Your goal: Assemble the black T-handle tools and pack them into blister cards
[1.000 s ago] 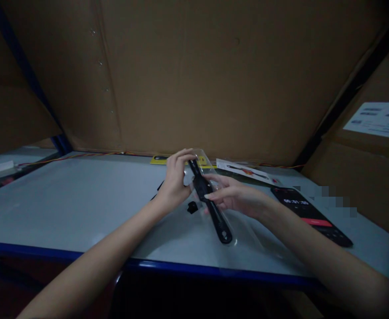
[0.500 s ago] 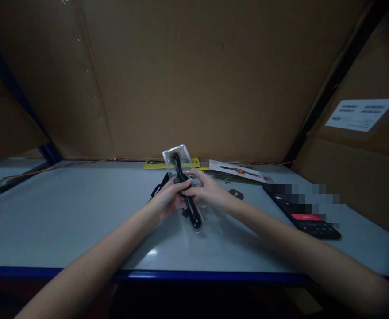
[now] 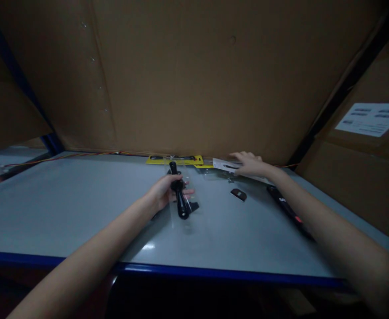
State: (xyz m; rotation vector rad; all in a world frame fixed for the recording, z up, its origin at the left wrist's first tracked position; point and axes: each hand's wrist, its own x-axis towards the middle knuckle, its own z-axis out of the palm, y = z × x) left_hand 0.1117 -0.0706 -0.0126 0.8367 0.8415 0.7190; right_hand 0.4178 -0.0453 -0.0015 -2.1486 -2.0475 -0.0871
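My left hand is closed around a black spokeshave with a clear plastic blister about it, held above the table. The tool's two rounded handles point away from and toward me. A small dark piece shows beside the near handle. At the back, my right hand is open, fingers spread, over a white printed card; whether it touches the card I cannot tell. A slotted dark blade lies flat on the table, with a small metal part behind it.
A yellow-backed pack holding a dark tool lies along the cardboard wall. To the right, a black case is partly behind my right forearm. The grey tabletop ends in a blue front edge. Thin wires run along the back.
My right hand has let go of the spokeshave and blister and moved right and back to the printed card. My left hand keeps the spokeshave, now turned more upright in view.
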